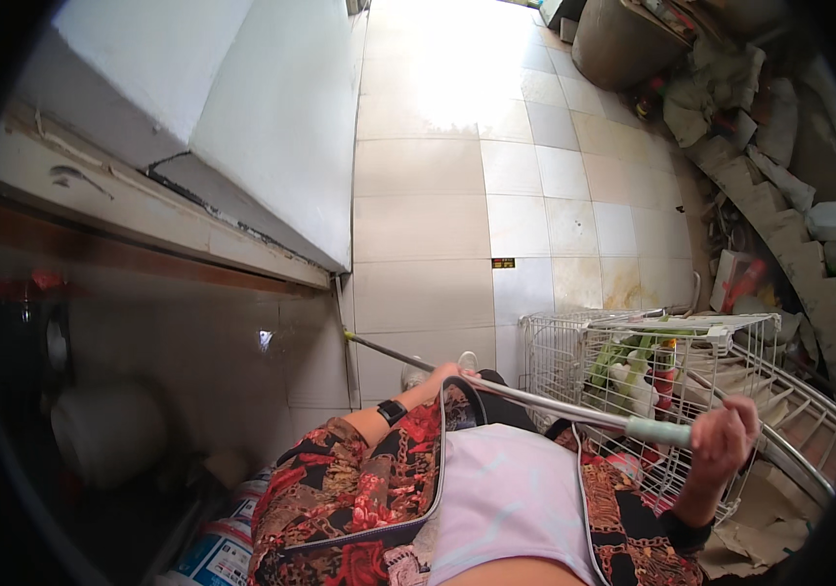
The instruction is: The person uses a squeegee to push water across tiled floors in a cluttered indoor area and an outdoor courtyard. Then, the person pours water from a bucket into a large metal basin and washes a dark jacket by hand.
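Note:
A long metal pole (528, 398) with a pale green grip (658, 432) crosses in front of my body, slanting from the lower right up to the left. My right hand (726, 436) is closed around the end of the green grip. Farther along, my left hand (451, 377) holds the shaft, with a black watch (391, 410) on that wrist. The pole's thin far end, with a yellow-green tip (348, 335), lies near the base of the wall at left. What the far end carries is hidden.
A white wire rack (557, 359) holding green vegetables stands at right, beside a metal frame (791, 439). Cardboard and clutter (777, 212) line the right side, below a large bin (627, 44). A white wall (271, 132) is at left; tiled floor (422, 227) lies ahead. A printed bucket (220, 549) stands lower left.

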`<state>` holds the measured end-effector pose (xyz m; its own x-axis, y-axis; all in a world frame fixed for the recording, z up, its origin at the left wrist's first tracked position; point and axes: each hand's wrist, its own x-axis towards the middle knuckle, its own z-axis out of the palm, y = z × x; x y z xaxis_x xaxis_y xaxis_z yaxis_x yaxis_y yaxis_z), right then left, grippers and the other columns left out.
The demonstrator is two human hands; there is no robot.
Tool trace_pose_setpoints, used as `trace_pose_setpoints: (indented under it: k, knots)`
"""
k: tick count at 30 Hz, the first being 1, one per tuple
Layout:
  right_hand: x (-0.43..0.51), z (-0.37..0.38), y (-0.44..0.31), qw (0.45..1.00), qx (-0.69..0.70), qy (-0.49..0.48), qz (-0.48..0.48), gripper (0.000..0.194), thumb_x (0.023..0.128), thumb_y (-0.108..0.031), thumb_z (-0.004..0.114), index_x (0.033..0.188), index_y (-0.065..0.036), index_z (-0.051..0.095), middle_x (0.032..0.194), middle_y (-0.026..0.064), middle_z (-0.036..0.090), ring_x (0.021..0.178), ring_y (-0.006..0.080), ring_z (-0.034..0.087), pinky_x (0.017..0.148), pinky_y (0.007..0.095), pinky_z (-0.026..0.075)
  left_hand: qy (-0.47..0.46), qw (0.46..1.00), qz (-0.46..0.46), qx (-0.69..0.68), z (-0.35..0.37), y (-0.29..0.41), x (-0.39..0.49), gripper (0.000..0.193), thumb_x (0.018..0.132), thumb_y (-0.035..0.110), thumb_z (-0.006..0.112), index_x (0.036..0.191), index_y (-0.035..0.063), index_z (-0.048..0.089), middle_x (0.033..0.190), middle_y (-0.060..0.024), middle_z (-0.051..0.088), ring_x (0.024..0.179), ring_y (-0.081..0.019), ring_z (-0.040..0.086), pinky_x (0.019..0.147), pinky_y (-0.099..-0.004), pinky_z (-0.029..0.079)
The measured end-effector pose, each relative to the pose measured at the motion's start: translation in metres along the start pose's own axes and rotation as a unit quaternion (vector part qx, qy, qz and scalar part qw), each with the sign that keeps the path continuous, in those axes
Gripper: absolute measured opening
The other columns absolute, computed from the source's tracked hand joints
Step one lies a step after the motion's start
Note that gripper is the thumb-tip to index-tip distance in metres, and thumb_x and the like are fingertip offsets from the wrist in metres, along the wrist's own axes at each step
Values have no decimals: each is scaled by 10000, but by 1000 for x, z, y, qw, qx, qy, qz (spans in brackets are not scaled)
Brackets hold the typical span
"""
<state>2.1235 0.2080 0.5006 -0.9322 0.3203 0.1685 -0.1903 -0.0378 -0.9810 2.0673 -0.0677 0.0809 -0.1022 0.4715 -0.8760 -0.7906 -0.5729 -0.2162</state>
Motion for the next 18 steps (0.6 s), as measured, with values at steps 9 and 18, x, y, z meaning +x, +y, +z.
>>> trace_pose_setpoints:
  k: [9, 18]
  knots:
    - [63, -61, -89, 971, -65, -92, -209, 152, 909, -76, 404, 982, 45, 461, 506, 2, 373, 356, 78, 339, 343, 182, 311, -97, 995, -7, -6, 192, -24, -35, 138, 918, 45, 363, 1018, -44, 332, 863, -130, 476, 753, -243, 533, 894, -473, 489]
    - [177, -107, -66, 970, -113, -31, -212, 239, 898, -124, 458, 1057, 48, 502, 559, -28, 344, 468, 85, 319, 506, 215, 326, -170, 979, 107, -18, 439, 29, 99, 134, 910, 88, 453, 895, -36, 402, 754, -158, 502, 702, -275, 554, 658, -452, 539]
